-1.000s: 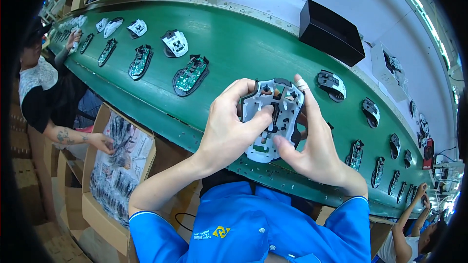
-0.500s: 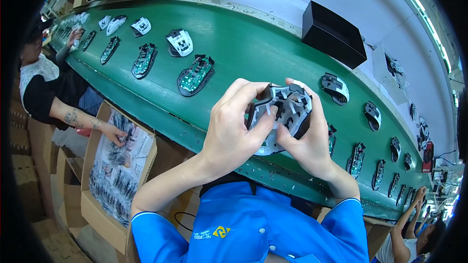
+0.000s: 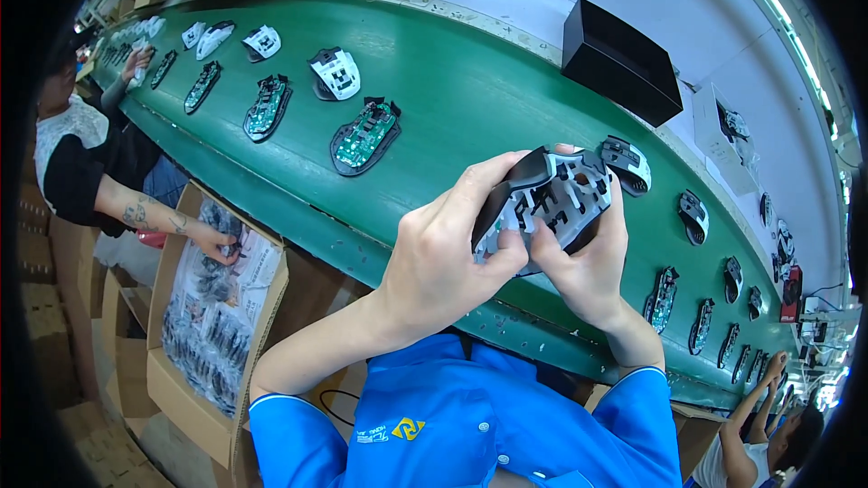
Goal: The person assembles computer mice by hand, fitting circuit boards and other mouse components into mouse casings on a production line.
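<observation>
Both my hands hold one mouse top shell (image 3: 579, 194), black outside and white inside, with its hollow underside turned toward me. My left hand (image 3: 452, 230) grips its left side, the thumb pressed at the lower inner edge. Around the right side curls my right hand (image 3: 583, 276), its thumb close to the left one. The shell is raised above the green conveyor belt (image 3: 461, 117). To the left on the belt lie a mouse base with a green circuit board (image 3: 364, 137) and a white-and-black shell (image 3: 334, 74). Just beyond my right fingers sits another black-and-white shell (image 3: 626, 164).
More circuit-board bases (image 3: 663, 298) and shells (image 3: 693, 217) line the belt both ways. A black open box (image 3: 619, 63) stands on the far ledge. At left, a co-worker's hand (image 3: 217, 244) reaches into a cardboard box (image 3: 194, 398) of bagged parts. Other people work at lower right.
The shell in my hands has moved slightly right and tilted, showing more of its black left side. My thumbs have shifted to its lower edge.
</observation>
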`<state>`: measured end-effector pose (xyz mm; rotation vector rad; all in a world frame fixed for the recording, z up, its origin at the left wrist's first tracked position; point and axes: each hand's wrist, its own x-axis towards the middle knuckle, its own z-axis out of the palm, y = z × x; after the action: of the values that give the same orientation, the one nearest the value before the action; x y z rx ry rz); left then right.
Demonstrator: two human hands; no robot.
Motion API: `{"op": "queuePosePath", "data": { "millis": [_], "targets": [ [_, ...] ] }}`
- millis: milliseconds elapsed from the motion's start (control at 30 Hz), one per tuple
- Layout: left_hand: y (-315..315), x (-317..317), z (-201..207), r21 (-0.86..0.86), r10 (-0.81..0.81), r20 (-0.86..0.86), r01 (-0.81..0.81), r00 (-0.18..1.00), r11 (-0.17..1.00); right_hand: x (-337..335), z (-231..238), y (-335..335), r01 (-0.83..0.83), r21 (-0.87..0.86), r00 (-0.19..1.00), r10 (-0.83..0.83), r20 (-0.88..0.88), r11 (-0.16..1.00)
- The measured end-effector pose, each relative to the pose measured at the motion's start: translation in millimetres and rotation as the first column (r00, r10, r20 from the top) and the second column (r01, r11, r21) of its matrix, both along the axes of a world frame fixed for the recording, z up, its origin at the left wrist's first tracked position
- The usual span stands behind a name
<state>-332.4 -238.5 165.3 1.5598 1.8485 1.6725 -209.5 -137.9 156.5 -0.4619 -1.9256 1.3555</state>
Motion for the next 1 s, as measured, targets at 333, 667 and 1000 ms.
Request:
{"op": "queuePosePath", "data": {
  "millis": [333, 667, 1000],
  "targets": [
    [-2, 0, -8, 0.046, -0.03, -0.023, 0.031, 0.999, 0.998, -4, -2, -5, 0.039, 0.025, 0.999, -0.038, -0.024, 0.999],
    [-2, -4, -8, 0.053, -0.049, -0.031, 0.05, 0.998, 0.997, -7, -2, -6, 0.072, -0.013, 0.997, -0.072, -0.027, 0.997],
    [2, -11, -15, 0.018, -0.06, 0.041, 0.06, 0.997, 0.998, -13, -4, -3, 0.046, -0.021, 0.999, -0.045, 0.031, 0.999]
  ]
}}
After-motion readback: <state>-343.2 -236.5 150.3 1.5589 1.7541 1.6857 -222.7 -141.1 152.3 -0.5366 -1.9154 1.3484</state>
